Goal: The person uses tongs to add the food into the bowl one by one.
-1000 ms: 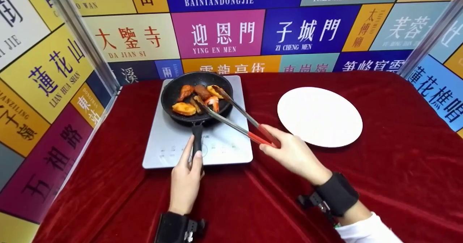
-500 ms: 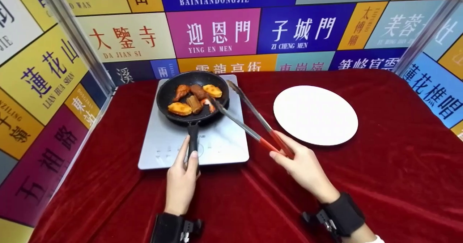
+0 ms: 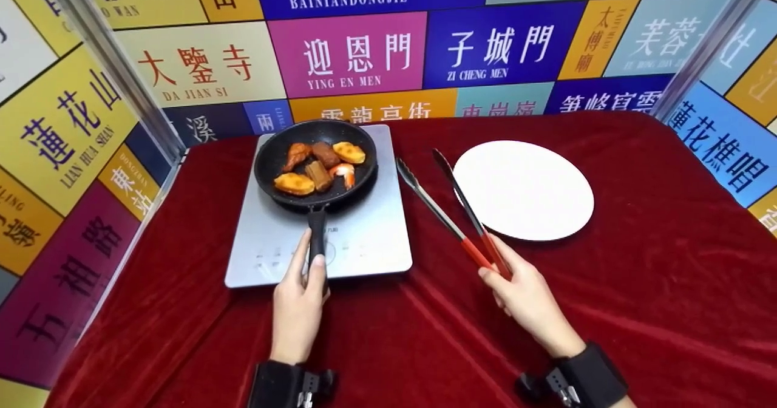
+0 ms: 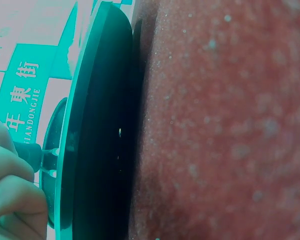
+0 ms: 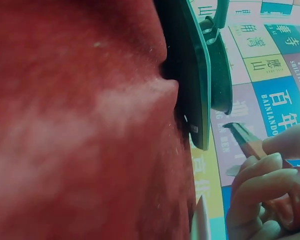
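My left hand grips the handle of a black frying pan, its fingers also curled in the left wrist view. Inside the pan lie a shrimp, a chicken drumstick, two yellow browned pieces, one of them a tart-like piece, a brown ridged piece and a dark brown chunk. Red-handled metal tongs are held by my right hand, fingers curled round the grips. The tongs' arms stand apart with nothing between them, between pan and plate. One tip is near the plate's left rim.
Under the pan is a flat silver induction cooktop. A white oval plate lies to its right on a dark red cloth. Panels with lettering stand behind and at the sides.
The tongs have left the pan and moved right toward the plate, with their arms spread and nothing between them. My left hand keeps its hold on the pan handle.
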A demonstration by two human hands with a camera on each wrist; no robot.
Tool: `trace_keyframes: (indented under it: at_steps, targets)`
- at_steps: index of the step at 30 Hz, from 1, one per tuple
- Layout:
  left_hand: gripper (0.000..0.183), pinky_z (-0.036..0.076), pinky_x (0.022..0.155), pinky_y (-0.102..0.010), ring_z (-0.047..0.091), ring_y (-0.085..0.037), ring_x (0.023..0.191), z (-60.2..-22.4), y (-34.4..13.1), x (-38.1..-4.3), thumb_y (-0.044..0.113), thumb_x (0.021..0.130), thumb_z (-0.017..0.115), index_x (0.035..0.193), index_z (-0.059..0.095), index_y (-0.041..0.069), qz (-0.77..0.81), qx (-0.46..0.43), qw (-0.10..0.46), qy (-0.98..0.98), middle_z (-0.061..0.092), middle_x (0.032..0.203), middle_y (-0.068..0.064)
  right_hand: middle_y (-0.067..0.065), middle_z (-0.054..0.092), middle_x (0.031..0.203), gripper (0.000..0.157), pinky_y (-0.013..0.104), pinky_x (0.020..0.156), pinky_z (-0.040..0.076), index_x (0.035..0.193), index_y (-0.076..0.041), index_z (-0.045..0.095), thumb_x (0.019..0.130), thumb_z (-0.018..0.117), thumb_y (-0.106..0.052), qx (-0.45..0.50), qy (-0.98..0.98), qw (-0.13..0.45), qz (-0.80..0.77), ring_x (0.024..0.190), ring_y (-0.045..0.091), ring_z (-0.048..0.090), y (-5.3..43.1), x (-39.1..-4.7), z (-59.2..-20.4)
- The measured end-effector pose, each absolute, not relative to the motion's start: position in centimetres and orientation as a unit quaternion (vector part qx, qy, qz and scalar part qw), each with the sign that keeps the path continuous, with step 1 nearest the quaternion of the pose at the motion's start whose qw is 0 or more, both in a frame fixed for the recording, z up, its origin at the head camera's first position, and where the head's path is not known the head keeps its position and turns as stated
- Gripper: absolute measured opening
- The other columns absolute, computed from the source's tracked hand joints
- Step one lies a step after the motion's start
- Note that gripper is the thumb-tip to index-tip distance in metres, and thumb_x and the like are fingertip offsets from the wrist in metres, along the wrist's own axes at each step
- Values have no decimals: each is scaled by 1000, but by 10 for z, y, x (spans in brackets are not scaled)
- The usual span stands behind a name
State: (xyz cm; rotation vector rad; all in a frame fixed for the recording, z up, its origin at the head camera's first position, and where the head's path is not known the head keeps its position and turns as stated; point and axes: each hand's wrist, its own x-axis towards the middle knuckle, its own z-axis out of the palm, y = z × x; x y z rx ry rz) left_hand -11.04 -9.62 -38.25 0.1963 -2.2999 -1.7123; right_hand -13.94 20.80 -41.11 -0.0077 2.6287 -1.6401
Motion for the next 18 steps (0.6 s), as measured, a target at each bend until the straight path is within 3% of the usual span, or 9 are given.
trace_keyframes:
  at_steps: [18]
  targets:
    - [44,47,53,-27,47,-17,57,-386,-96,-112,27,94,47,136,38,28,-595,62,137,-789,45,70,-8,6,52,70,58,31,40,42,137,-33,33,86,59,-22,-8,883,82,-461,47,18,47,217,-138,-425]
